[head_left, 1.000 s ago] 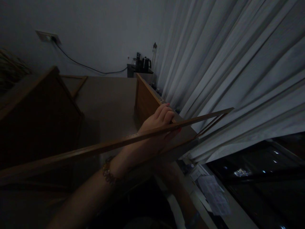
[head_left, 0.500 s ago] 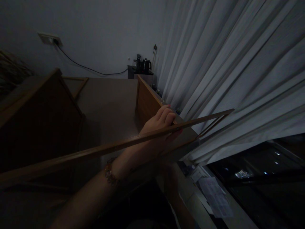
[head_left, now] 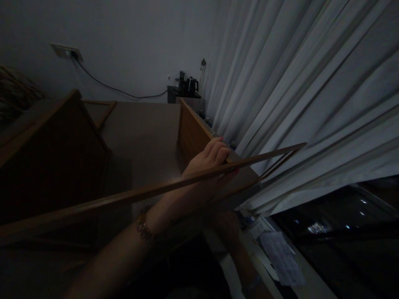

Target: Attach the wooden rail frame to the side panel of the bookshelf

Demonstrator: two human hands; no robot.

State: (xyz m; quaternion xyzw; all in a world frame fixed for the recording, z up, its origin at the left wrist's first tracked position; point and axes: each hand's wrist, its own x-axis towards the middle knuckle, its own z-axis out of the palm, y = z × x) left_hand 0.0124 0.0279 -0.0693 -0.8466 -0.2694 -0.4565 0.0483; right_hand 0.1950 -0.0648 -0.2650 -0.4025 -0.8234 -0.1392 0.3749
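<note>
My left hand [head_left: 207,160], with a beaded bracelet [head_left: 144,226] at its wrist, has its fingers wrapped over the top edge of an upright wooden panel [head_left: 193,131]. A long thin wooden bar [head_left: 149,192] crosses in front of that forearm, slanting up to the right and joining a short side piece at its far end. Lower down, in deep shadow, is my right hand [head_left: 227,226], near the underside of the wooden piece. Its fingers are too dark to make out.
A dark wooden panel [head_left: 59,153] stands at left beside a flat brown board [head_left: 146,128]. Behind are a kettle [head_left: 192,85] and a cord [head_left: 115,89] to a wall socket [head_left: 66,52]. White curtains [head_left: 296,83] hang at right above papers [head_left: 282,255].
My right hand and forearm have shifted slightly up and to the right. My left hand keeps its hold on the panel edge, and the wooden bar stays in place.
</note>
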